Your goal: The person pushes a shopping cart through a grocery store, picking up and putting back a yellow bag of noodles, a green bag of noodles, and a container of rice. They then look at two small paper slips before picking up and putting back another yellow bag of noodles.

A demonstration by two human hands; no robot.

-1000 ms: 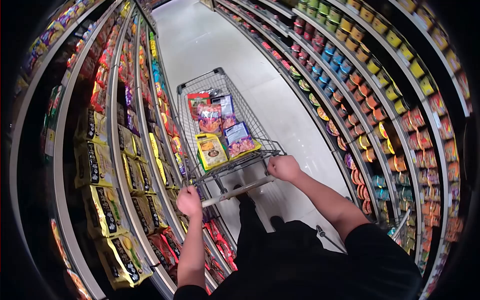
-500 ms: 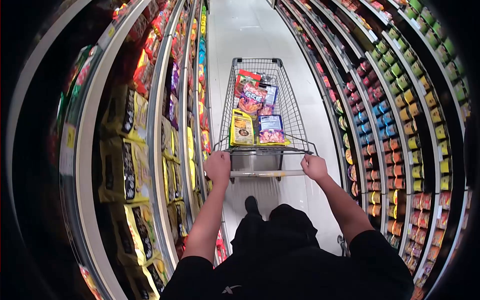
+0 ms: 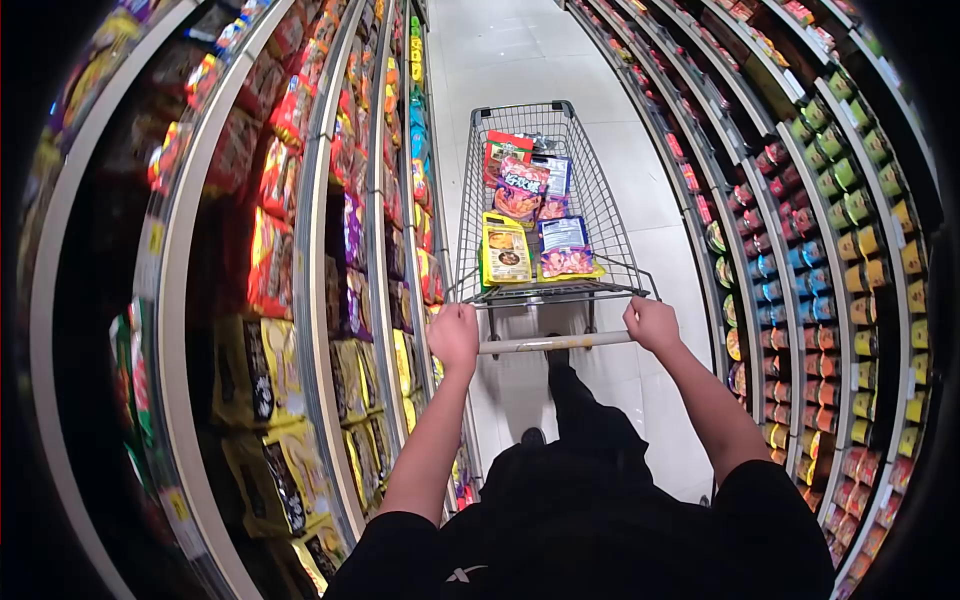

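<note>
My left hand (image 3: pixel 455 338) is wrapped round the left end of the shopping cart's handle bar (image 3: pixel 555 342). At its right end my right hand (image 3: pixel 651 323) is closed on the same bar. Ahead of my hands stretches the wire shopping cart (image 3: pixel 604 190). Inside it lie several bagged foods: a yellow packet (image 3: pixel 506 250), a purple-and-blue packet (image 3: pixel 566 250), a pink-purple bag (image 3: pixel 521 190) and a red packet (image 3: pixel 503 152). More packets lie partly hidden beneath and behind these.
Shelves of bagged food (image 3: pixel 270 270) run close along the left. On the right, shelves hold rows of tubs (image 3: pixel 800 270) in green, blue, orange and yellow. A pale tiled floor (image 3: pixel 500 40) continues ahead between them. My shoe (image 3: pixel 533 437) shows below the handle.
The shelves on both sides have slid back toward me as the cart and I moved forward. My legs have changed position in stride. Both hands keep their hold on the bar.
</note>
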